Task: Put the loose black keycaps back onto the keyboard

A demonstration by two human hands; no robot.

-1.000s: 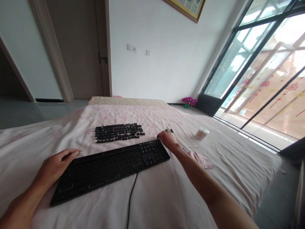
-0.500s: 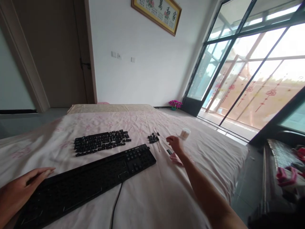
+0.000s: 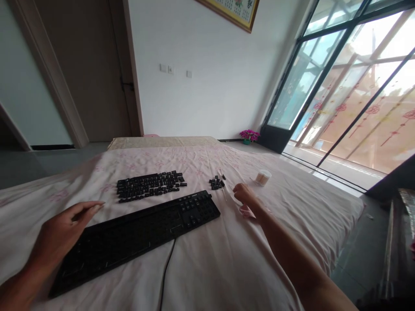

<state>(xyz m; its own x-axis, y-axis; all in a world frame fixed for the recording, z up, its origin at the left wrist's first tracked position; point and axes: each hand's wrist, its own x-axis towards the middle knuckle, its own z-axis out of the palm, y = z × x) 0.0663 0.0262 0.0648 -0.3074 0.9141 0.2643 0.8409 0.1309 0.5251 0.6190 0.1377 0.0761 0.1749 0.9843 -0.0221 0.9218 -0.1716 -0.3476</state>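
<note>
A black keyboard (image 3: pixel 129 237) lies aslant on the bedsheet. Its right part still carries keycaps, while the left and middle show a bare dark bed. My left hand (image 3: pixel 66 224) is over the keyboard's left end, thumb and forefinger pressed together; anything between them is too small to make out. Fingers curled closed, my right hand (image 3: pixel 245 195) rests beside a pink cloth (image 3: pixel 247 211), and what it holds is hidden. Loose keycaps (image 3: pixel 149 185) lie in rows behind the keyboard. A smaller pile of keycaps (image 3: pixel 216 183) is left of my right hand, with a cotton swab (image 3: pixel 226 195) near it.
A clear round tub of cotton swabs (image 3: pixel 262 177) stands beyond my right hand. The keyboard's cable (image 3: pixel 167 268) runs toward me over the sheet (image 3: pixel 220 259). Purple flowers in a green pot (image 3: pixel 249 137) stand on the floor near the glass door.
The view has swung left, shifting things rightward. My left hand has risen a little along the keyboard. A black piece visible below my right hand earlier is now out of sight there.
</note>
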